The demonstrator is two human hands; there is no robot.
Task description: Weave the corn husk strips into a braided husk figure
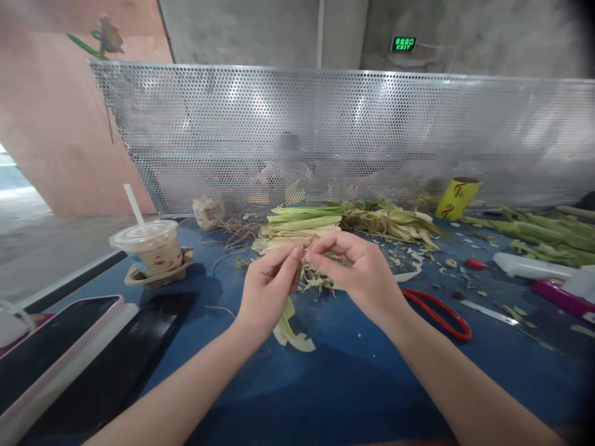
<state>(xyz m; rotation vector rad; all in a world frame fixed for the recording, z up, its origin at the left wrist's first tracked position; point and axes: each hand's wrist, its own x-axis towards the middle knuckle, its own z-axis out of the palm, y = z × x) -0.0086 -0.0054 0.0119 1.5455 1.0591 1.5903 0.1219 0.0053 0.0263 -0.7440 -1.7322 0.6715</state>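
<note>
My left hand and my right hand meet above the middle of the blue table, thumbs and fingertips pinched together. Something small and pale is between them, too small to make out. A pale green strip of corn husk shows below my left hand; whether it hangs from the fingers or lies on the table, I cannot tell. Just behind my hands lies a layered pile of corn husks, partly covered by my fingers. Frayed husk scraps lie under my right hand.
Red-handled scissors lie right of my right arm, near a glue gun. A drink cup, phone and black tablet-like slab occupy the left. Twine, a yellow tube and a perforated metal screen stand behind.
</note>
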